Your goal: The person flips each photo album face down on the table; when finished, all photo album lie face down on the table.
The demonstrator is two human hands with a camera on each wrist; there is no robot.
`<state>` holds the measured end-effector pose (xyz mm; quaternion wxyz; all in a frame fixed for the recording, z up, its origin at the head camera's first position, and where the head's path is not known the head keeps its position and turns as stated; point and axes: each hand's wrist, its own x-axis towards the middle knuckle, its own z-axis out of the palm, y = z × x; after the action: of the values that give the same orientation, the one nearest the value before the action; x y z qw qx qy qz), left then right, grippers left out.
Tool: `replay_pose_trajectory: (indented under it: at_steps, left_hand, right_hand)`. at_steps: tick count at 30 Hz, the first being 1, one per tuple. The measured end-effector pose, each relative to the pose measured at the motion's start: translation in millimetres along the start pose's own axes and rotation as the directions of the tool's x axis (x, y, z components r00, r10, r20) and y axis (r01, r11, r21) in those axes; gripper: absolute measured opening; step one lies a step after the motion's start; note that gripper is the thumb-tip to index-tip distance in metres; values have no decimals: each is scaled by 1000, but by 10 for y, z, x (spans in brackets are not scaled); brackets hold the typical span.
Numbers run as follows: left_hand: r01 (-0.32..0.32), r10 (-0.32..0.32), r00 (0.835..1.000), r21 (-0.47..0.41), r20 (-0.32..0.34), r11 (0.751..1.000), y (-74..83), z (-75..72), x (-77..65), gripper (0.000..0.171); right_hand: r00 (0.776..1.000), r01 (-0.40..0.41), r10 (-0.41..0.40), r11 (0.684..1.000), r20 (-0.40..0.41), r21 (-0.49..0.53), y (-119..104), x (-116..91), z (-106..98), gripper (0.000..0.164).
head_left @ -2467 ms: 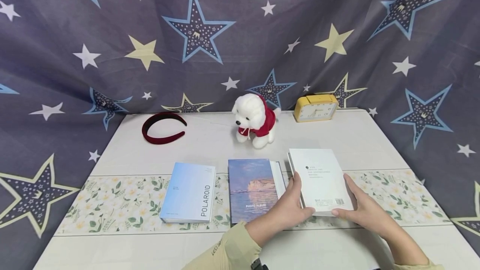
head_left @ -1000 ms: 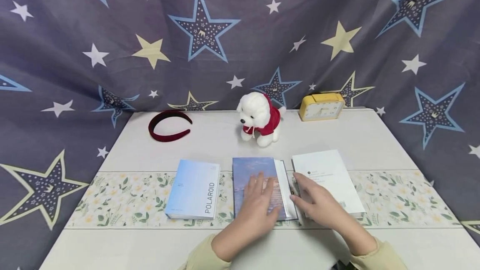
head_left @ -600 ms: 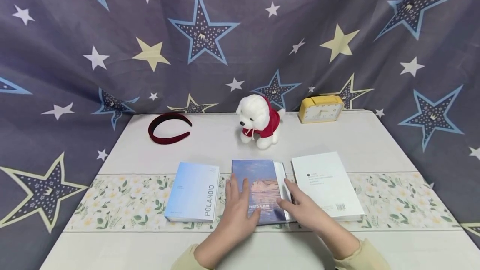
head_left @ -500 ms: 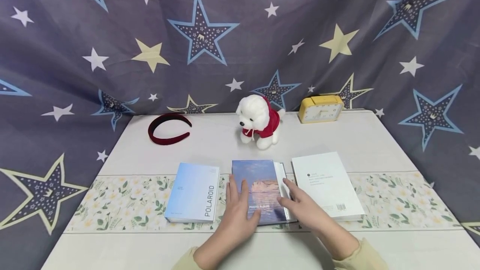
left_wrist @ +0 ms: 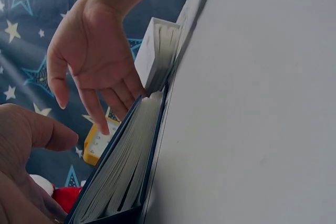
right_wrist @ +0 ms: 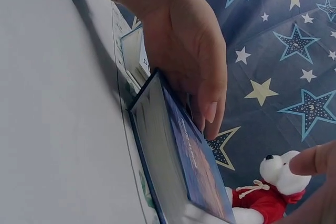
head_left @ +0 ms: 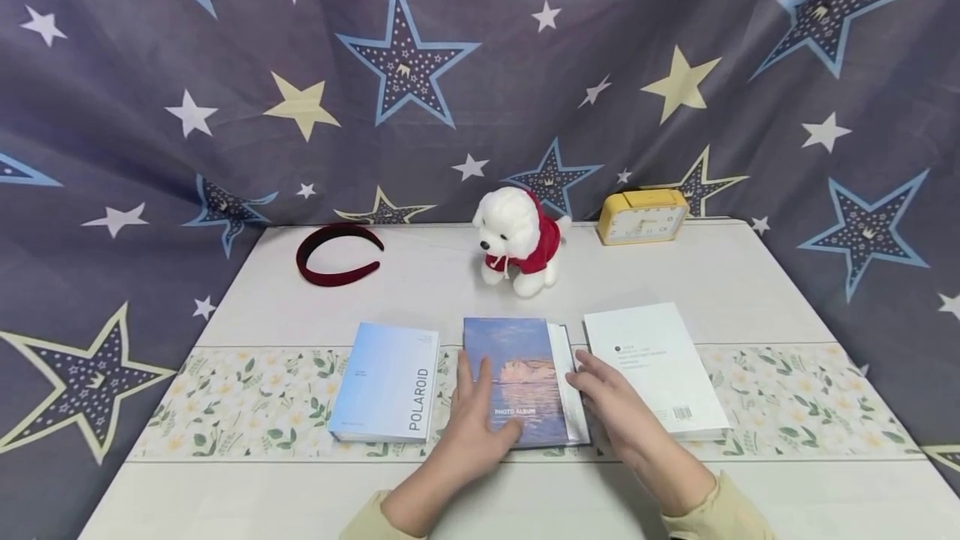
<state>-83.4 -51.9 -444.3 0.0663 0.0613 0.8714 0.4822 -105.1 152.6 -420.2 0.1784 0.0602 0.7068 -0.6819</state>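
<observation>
Nearest, left hand (head_left: 472, 432): grip apart, fingers loosely spread at the left side of the album (head_left: 525, 373); contact unclear.
Right hand (head_left: 630, 419): grip apart too, slightly further right than half a second ago, by the album's right edge; any hold seems eased.
Album: flat on the floral band of the desk (head_left: 262, 498), between the blue book (head_left: 378, 377) and white book (head_left: 652, 357); painted cover, thick pages.
Beyond: velvety headband (head_left: 303, 261), plush dog (head_left: 517, 240), boxy yellow clock (head_left: 647, 223).
Backdrop (head_left: 315, 157): soft starry cloth.

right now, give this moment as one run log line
photo album: lying between POLAROID book and white book | left hand: at photo album's left edge | right hand: by photo album's right edge
</observation>
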Motion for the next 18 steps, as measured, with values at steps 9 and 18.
replay_pose_trajectory:
  at_steps: [9,18]
  left_hand:
    - [-8,8,1000,4,11,1000,-66,-55,-1,95]
    - [-13,13,1000,17,13,1000,-122,-88,9,97]
  right_hand:
    - [997,66,-62,996,-53,64,17,-20,-5,72]
    - [995,84,-76,989,-65,124,32,-6,-28,69]
